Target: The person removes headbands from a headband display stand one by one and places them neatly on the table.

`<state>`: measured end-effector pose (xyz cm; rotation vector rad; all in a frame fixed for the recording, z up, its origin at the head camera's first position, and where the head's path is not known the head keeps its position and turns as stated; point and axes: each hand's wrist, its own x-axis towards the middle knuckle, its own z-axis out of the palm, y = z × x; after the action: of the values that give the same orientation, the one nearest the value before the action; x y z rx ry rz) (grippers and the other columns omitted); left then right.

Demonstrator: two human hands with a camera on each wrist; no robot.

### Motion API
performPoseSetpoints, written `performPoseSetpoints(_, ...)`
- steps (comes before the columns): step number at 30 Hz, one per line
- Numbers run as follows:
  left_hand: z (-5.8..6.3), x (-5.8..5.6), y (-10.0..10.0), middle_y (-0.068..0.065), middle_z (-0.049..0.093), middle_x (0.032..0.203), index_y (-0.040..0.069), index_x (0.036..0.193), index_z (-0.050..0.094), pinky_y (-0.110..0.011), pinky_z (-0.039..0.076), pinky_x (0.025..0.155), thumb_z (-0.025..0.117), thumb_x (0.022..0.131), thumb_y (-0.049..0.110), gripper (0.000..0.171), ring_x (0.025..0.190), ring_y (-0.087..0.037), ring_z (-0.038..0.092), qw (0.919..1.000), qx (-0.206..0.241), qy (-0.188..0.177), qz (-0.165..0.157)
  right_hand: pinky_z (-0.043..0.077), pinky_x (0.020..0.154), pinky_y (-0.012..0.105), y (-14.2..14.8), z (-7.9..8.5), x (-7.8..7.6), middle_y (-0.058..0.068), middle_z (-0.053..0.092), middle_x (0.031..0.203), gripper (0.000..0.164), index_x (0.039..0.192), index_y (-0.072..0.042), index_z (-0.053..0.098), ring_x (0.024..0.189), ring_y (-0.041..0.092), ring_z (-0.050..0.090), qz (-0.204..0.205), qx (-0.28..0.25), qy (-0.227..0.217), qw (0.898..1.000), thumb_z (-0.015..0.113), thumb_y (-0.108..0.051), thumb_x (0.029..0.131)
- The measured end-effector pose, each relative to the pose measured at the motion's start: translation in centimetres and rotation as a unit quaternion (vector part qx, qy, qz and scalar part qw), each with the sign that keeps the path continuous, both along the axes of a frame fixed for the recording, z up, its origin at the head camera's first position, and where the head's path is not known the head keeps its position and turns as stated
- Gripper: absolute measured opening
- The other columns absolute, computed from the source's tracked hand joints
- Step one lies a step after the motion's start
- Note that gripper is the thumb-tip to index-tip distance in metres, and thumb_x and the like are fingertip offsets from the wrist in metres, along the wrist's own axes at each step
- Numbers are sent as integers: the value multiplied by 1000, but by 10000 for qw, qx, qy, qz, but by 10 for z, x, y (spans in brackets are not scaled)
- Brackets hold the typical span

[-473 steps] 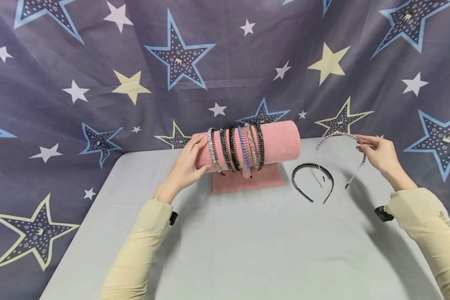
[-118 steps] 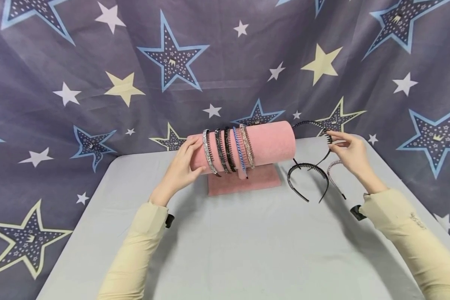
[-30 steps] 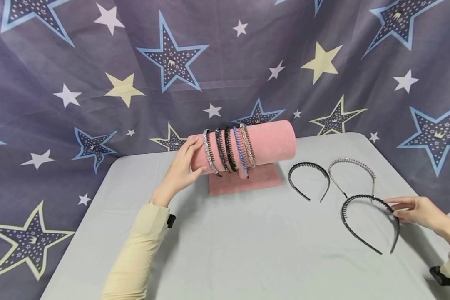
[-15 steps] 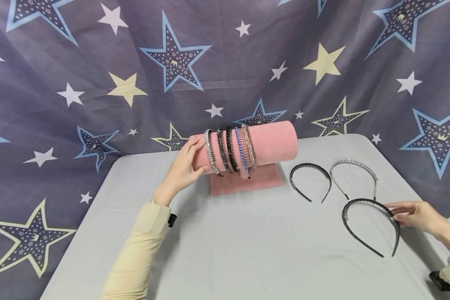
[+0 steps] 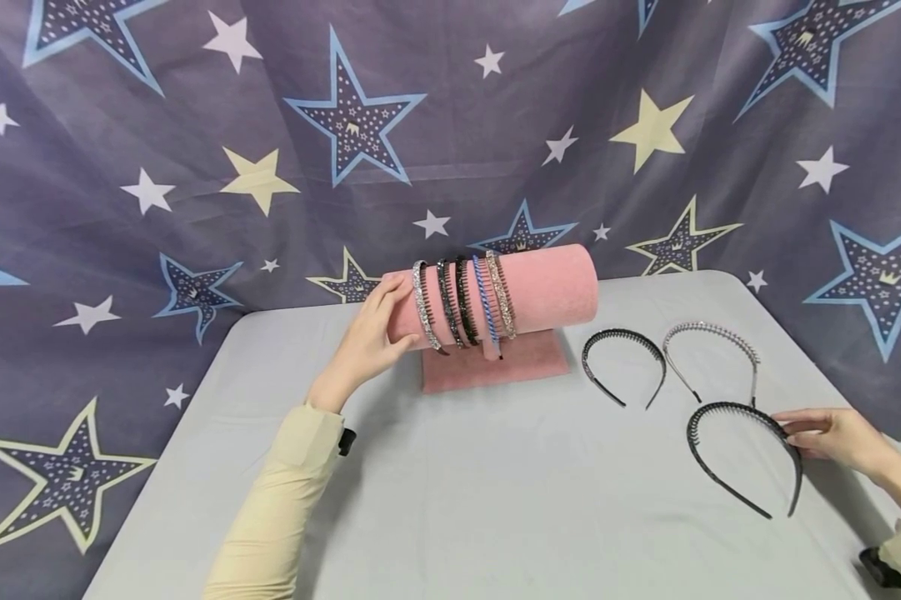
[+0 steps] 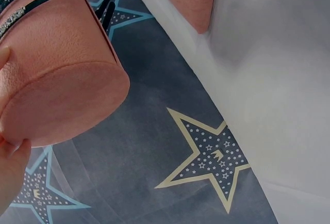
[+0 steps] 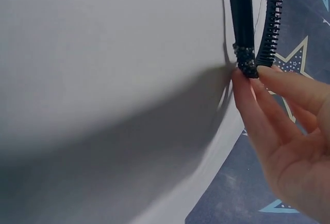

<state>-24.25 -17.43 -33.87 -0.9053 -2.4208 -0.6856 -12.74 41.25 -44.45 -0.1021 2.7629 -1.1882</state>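
Observation:
My left hand (image 5: 363, 346) holds the left end of a pink padded roll (image 5: 551, 287) on a display stand, fingers over the top and thumb at the front. In the left wrist view, its round end (image 6: 67, 102) faces the camera. Silver, black, blue and rose-gold headbands sit side by side around the roll; its right part is bare. At the table's right, my right hand (image 5: 840, 437) pinches a black toothed headband (image 5: 731, 406) by its right side. The right wrist view shows thumb and fingertips on the band's glittery part (image 7: 245, 61).
Behind the held band lie another black headband (image 5: 623, 332) and a pale beaded headband (image 5: 708, 326), arcs toward the back. The stand's pink base (image 5: 528, 364) rests on a white-covered table (image 5: 495, 500). A star-print curtain (image 5: 450, 125) hangs behind.
The pale beaded headband went from my right hand onto the table. A black headband came off the roll and moved to the right front. In the last second the hands barely moved.

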Motion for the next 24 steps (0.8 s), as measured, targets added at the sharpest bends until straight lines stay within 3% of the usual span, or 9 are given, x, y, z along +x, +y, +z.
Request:
performPoseSetpoints(6,-1,0,0,-21,36,133,-5,126,42,-36,18,109,72,67,8,68,127,-31,28,10000,4,60,-6,53,51,24,-2,0,-1,14,66,75,20,94,13,61,63,-5,56,30,205,201,9996,60,5,75)
performPoseSetpoints(12,-1,1,-1,-21,36,134,-5,127,41,-35,17,110,71,67,8,68,127,-31,27,10000,2,58,-20,49,51,18,-13,5,-6,18,65,78,28,100,16,56,62,-12,50,52,874,811,9929,59,0,78)
performPoseSetpoints(16,-2,0,-1,-20,36,134,-5,127,41,-35,17,110,71,68,9,67,127,-31,28,9999,2,101,-53,44,55,7,-24,10,-11,-5,66,78,21,96,8,61,65,-14,51,171,427,1431,9886,60,3,76)
performPoseSetpoints(19,-2,0,-1,-21,36,133,-5,126,41,-37,18,109,71,68,10,67,126,-32,28,9999,21,143,-95,42,57,3,-33,15,-15,-25,59,80,19,94,1,64,69,-15,52,206,15,1715,9850,61,4,76)
performPoseSetpoints(24,-1,0,-1,-21,36,133,-4,126,41,-37,19,109,70,68,10,66,127,-32,28,9998,51,158,-130,42,58,2,-56,25,-22,-32,54,88,22,97,8,63,72,-16,52,180,-32,1923,9812,63,0,77)
